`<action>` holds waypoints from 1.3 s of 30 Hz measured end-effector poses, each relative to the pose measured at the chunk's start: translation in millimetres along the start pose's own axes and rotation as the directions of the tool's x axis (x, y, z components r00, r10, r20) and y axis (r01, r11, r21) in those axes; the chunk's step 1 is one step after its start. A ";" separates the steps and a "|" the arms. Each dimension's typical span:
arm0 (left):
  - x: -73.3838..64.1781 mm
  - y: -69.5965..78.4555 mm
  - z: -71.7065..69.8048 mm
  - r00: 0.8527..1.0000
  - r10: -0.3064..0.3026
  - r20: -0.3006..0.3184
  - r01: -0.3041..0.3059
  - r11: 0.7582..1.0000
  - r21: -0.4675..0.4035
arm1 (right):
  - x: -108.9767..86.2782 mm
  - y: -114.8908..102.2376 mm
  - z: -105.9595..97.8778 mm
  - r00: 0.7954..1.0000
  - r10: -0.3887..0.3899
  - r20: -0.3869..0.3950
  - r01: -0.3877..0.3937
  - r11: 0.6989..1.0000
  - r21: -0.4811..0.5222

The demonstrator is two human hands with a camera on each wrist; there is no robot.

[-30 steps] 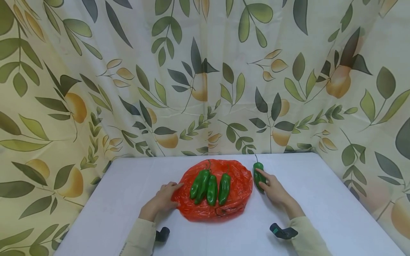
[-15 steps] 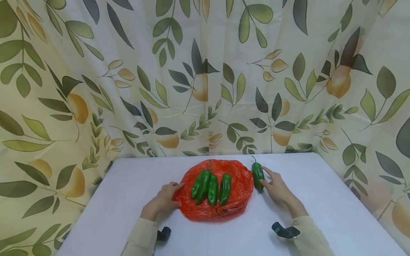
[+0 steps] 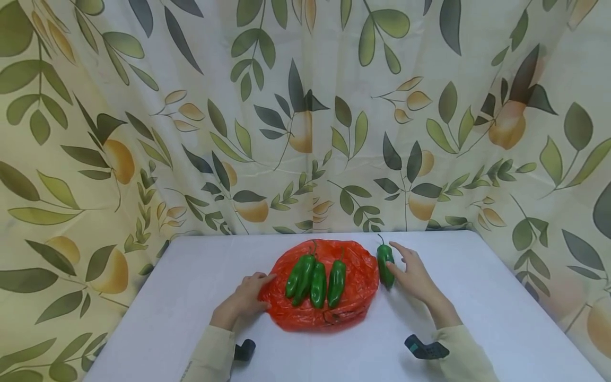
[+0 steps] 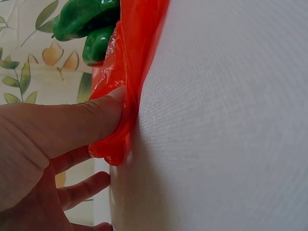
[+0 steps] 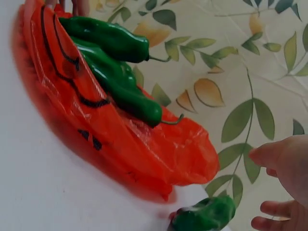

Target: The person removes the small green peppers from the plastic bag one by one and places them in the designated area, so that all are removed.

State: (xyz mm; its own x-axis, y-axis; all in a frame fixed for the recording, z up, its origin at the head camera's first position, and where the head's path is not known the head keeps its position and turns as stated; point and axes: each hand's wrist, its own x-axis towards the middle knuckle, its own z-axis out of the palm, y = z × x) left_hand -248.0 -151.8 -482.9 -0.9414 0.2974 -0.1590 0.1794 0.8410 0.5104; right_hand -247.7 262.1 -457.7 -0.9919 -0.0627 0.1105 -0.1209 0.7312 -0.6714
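Observation:
Several glossy green peppers point(image 3: 317, 285) lie side by side on a spread red plastic bag point(image 3: 359, 276). My left hand point(image 3: 244, 298) is at the bag's left edge; in the left wrist view its thumb point(image 4: 98, 115) and fingers pinch the red plastic. One more green pepper point(image 3: 384, 265) rests on the white table just past the bag's right edge, stem pointing away. My right hand point(image 3: 414, 278) is beside that pepper, fingers spread and holding nothing. In the right wrist view, a gap shows between the fingers point(image 5: 274, 154) and the lone pepper point(image 5: 204, 213).
A white-covered table point(image 3: 191, 265) bears everything. Behind it and along both sides hangs a curtain point(image 3: 286, 132) with a leaf and fruit print. A black device point(image 3: 245, 350) sits at my left wrist and another black device point(image 3: 426, 347) at my right.
The lone pepper has shifted slightly left toward the bag. My right index finger, earlier on the pepper, has come away from it. My left hand stays at the bag's edge.

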 end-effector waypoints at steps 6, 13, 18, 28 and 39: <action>-0.9 1.0 -0.3 1.000 -0.005 -0.001 0.005 1.000 -0.002 | -1.6 -13.4 2.7 0.999 -0.046 -0.008 0.046 0.998 0.042; -1.5 -0.3 1.0 1.000 0.011 0.000 -0.011 1.000 -0.009 | -6.1 -28.4 12.6 0.987 -0.158 -0.021 0.158 0.986 0.054; -1.8 0.6 0.5 1.000 0.009 0.001 -0.009 1.000 -0.011 | -8.7 -37.9 23.7 0.980 -0.200 -0.016 0.201 0.978 0.057; -2.4 -0.8 0.0 1.000 -0.002 0.001 0.002 1.000 -0.003 | -14.7 -52.6 43.7 0.982 -0.179 0.066 0.177 0.983 0.043; -1.2 0.9 -1.0 1.000 -0.024 0.006 0.024 1.000 -0.015 | -16.9 -57.3 60.1 0.977 -0.187 0.106 0.183 0.982 0.046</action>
State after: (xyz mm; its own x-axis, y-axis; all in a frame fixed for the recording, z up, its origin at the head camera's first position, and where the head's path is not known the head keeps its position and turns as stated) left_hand -247.0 -151.8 -481.4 -0.9436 0.2802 -0.1765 0.1527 0.8411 0.5188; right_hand -226.3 180.4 -465.1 -0.9503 -0.2699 0.1554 -0.3018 0.6754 -0.6729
